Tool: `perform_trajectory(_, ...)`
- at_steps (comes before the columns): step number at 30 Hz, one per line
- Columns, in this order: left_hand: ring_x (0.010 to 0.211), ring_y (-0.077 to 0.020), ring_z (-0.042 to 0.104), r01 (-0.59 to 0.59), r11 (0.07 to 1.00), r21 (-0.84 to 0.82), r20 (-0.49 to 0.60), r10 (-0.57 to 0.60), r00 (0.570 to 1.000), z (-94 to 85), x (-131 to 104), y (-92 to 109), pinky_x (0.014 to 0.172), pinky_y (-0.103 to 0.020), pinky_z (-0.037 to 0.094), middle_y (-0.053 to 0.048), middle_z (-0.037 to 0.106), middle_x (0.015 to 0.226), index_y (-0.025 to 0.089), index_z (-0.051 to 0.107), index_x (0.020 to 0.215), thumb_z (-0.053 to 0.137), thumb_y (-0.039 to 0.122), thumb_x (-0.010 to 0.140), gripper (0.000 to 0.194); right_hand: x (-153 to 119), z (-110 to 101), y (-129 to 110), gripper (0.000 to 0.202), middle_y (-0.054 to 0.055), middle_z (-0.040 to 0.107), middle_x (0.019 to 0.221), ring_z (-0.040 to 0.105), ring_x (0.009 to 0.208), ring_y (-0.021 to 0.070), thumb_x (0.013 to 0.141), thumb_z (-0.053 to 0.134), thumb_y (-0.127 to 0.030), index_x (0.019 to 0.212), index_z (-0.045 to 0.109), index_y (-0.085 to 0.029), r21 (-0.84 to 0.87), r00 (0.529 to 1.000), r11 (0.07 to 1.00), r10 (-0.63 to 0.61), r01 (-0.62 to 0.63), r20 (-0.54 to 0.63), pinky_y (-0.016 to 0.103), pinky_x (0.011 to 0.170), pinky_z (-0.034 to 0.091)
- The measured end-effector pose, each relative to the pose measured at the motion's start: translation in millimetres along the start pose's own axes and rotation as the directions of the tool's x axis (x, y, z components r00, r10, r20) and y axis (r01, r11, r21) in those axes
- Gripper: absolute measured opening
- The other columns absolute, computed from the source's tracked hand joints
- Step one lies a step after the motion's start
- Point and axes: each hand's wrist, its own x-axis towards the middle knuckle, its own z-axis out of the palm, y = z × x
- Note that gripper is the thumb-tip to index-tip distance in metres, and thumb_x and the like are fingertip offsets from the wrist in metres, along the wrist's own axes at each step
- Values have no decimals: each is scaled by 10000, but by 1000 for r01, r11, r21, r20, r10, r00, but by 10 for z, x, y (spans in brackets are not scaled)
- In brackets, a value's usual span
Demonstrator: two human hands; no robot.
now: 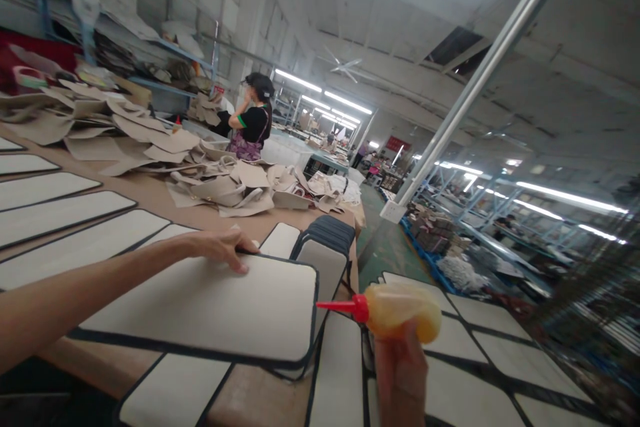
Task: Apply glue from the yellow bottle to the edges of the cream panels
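Observation:
My left hand reaches in from the left and grips the far edge of a white, dark-edged panel, thumb on its face. In my right hand is a clear squeeze bottle of yellow liquid, lying nearly level. Its red nozzle points left, with the tip at the panel's right edge; whether they touch I cannot tell. Behind the panel stands a stack of similar panels.
Similar panels lie in rows on the brown table at left and on a surface at lower right. Beige cut pieces are heaped behind. A person stands beyond them. A metal pole slants at right.

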Motion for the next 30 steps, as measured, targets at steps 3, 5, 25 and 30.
perform_trajectory(3, 864, -247, 647, 60, 997, -55, 149, -51, 987, -16, -81, 83, 736, -224, 463, -35, 763, 923, 182, 826, 1001, 794, 467, 672, 436, 182, 135, -128, 500, 45, 743, 1161, 706, 1037, 255, 727, 830, -354, 1197, 683, -270, -54, 992, 992, -114, 117, 57, 415, 824, 616)
perform_trajectory(5, 862, -251, 646, 73, 994, -78, 168, -59, 984, -21, -113, 130, 738, -228, 464, -38, 765, 934, 179, 824, 1017, 804, 473, 668, 457, 233, 203, -151, 500, 58, 765, 1061, 724, 960, 267, 684, 850, -356, 1147, 703, -240, -73, 983, 983, -166, 171, 73, 398, 750, 628)
perform_trajectory(25, 912, -237, 611, 54, 977, -205, 247, -2, 969, -16, -257, 394, 786, -225, 450, -45, 754, 994, 103, 793, 1116, 800, 418, 726, 501, 191, 96, -223, 454, 45, 765, 999, 720, 902, 222, 679, 838, -336, 1116, 727, -280, -73, 982, 989, -117, 128, 145, 399, 863, 587)
perform_trajectory(30, 862, -232, 615, 67, 968, -240, 260, -2, 966, -9, -277, 404, 771, -236, 446, -54, 754, 952, 90, 783, 1139, 792, 426, 732, 528, 140, 95, -220, 554, 39, 757, 1111, 709, 1004, 246, 605, 869, -415, 1122, 724, -279, -84, 986, 986, -135, 143, 96, 384, 848, 604)
